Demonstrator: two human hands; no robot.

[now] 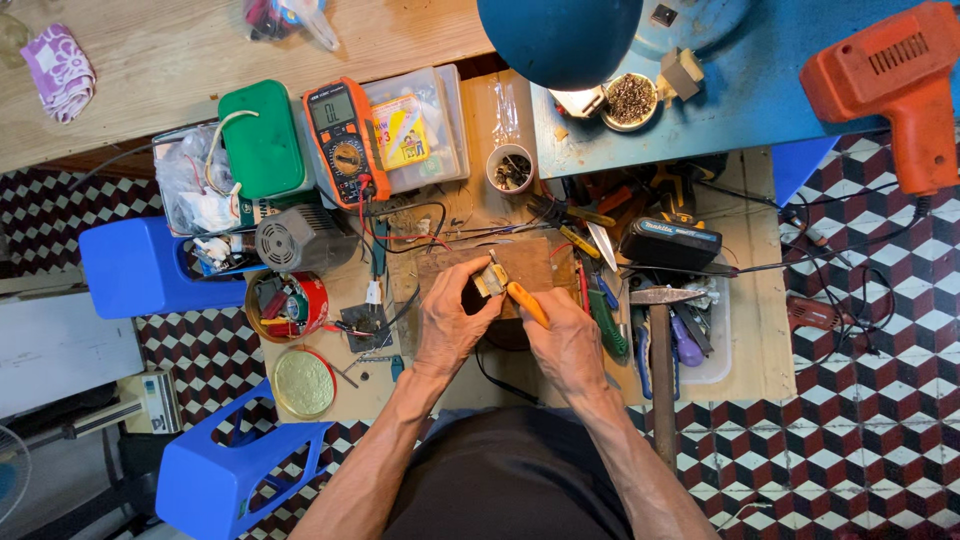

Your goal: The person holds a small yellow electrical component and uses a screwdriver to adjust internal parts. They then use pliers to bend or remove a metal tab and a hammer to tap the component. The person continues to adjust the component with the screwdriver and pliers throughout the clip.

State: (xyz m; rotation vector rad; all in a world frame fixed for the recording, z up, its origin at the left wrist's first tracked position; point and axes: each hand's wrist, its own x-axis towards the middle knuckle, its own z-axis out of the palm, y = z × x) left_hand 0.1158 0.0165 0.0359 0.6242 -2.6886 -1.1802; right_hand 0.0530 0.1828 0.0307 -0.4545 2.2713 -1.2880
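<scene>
Over the wooden block [520, 262] on the surface [745, 330], the left hand [450, 320] pinches a small metal part [490, 279] while the right hand [566, 340] grips an orange-handled tool [527, 303] touching it; a slip could jab the left fingers.

Left hand [452, 318] pinches a small metal part [490, 280]; right hand [566, 340] holds an orange-handled tool [526, 303] against it
</scene>
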